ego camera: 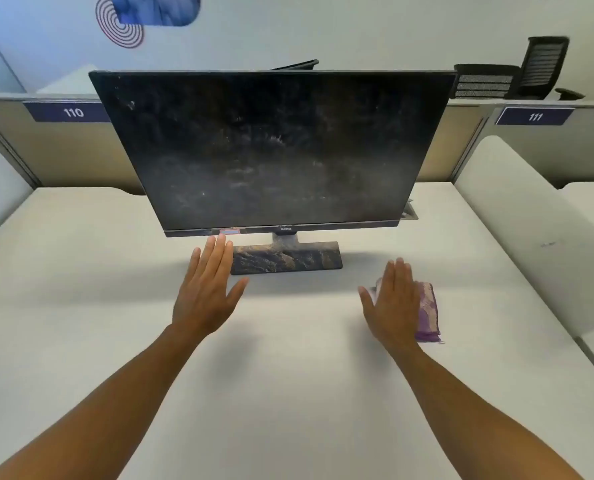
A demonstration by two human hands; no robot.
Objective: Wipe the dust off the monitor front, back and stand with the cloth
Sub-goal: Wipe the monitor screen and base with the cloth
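Under the flat right hand [394, 303] lies the cloth [427, 313]; monitor [274, 150] beyond.

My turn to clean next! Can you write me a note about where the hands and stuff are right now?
Left hand: open, empty, hovering by the stand.
Right hand: open, flat over the purple cloth on the desk; not gripping it.
Monitor: upright mid-desk, screen facing you, dusty and smeared. Stand is grimy too.
Done: nothing visibly wiped.
Left: pick up the cloth, wipe front, stand, then back (not visible from here).
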